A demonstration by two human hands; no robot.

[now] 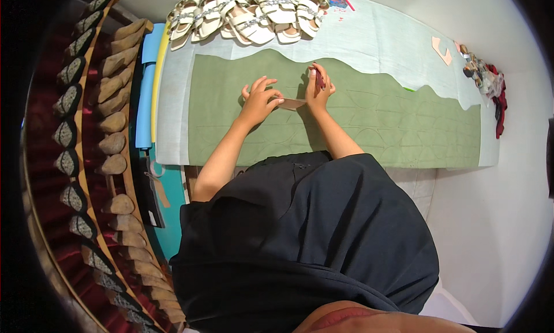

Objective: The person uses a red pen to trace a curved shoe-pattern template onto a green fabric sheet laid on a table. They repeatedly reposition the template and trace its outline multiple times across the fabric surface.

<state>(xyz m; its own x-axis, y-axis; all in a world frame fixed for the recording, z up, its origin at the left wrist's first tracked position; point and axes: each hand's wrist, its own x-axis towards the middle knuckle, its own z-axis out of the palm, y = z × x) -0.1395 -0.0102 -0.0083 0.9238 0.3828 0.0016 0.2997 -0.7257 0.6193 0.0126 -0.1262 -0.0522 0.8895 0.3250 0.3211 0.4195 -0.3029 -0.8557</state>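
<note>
A green sheet (pixel 381 125) with a wavy far edge and faint outlines drawn on it lies across the table. Over its left half, my left hand (pixel 259 105) pinches a small thin pinkish-beige piece (pixel 293 104) between thumb and forefinger, the other fingers spread. The piece's far end reaches the side of my right hand (pixel 318 93). Held in the curled fingers of that right hand is a small dark red object (pixel 320 81), mostly covered, so its kind cannot be made out.
White strappy sandals (pixel 248 21) are heaped along the table's far edge. At the left stand racks with wooden shoe lasts (pixel 112 122) and dark patterned shoes (pixel 66 131), beside blue rolls (pixel 147 96). A beige cut-out (pixel 441 50) and bagged odds and ends (pixel 487 79) lie far right.
</note>
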